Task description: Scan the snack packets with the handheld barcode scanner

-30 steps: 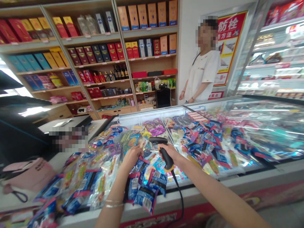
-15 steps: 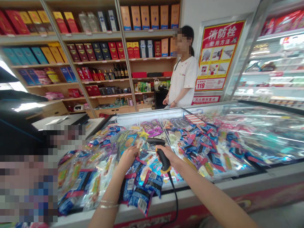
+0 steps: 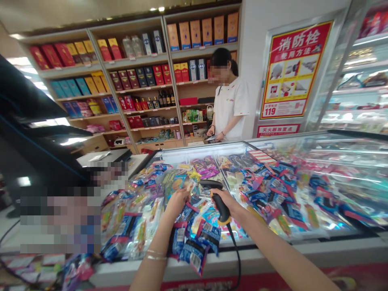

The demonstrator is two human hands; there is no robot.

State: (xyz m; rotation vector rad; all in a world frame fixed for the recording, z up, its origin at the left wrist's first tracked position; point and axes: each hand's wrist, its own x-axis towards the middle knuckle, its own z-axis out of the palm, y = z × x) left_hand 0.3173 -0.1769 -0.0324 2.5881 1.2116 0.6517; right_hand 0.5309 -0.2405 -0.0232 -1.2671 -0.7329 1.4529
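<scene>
Inward of the freezer's [image 3: 333, 250] near edge, the right hand [image 3: 224, 199] wraps its fingers round a scanner [image 3: 223, 208] while the left hand's [image 3: 179, 199] pinch a small packet [image 3: 190, 186], apparently mid-scan, which calls for steady aim.

Single head-worn view, looking forward and down, freezer [image 3: 348, 250] close, shelves [image 3: 197, 91] farther
</scene>
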